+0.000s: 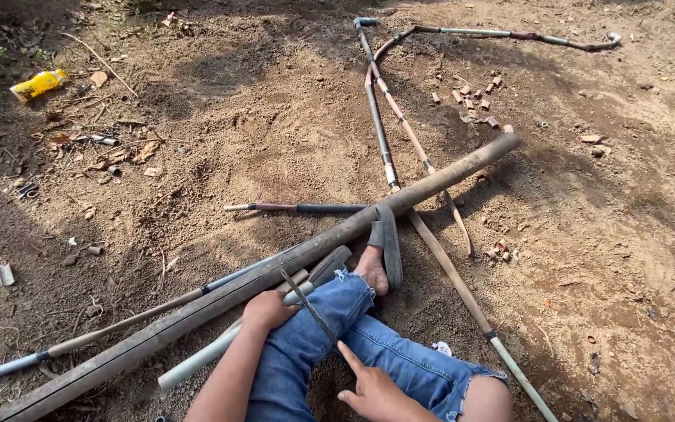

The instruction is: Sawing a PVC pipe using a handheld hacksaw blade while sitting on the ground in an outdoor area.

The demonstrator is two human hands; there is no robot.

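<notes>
Two hands [267, 309] [376, 391] low: left gripping blade [306, 301] against long pipe [275, 270] slanting lower-left to upper-right, right released, finger pointing, farther back.

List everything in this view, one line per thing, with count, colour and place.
Large pipe: one, dusty grey-brown, lying diagonally across the dirt, under the foot.
Thin pipes: several, grey and rusty brown, scattered and crossing on the ground.
Pale pipe: one, light grey, beside the large pipe near the left hand.
Saw blade: one, dark, thin, at the left hand.
Yellow packet: one, upper left.
Brick bits: several, reddish, upper middle.
Dirt ground: brown, all around.
Sandal: one, grey, on the foot.
Jeans: blue, ripped.
Left hand: on the large pipe.
Right hand: on the leg.
</notes>
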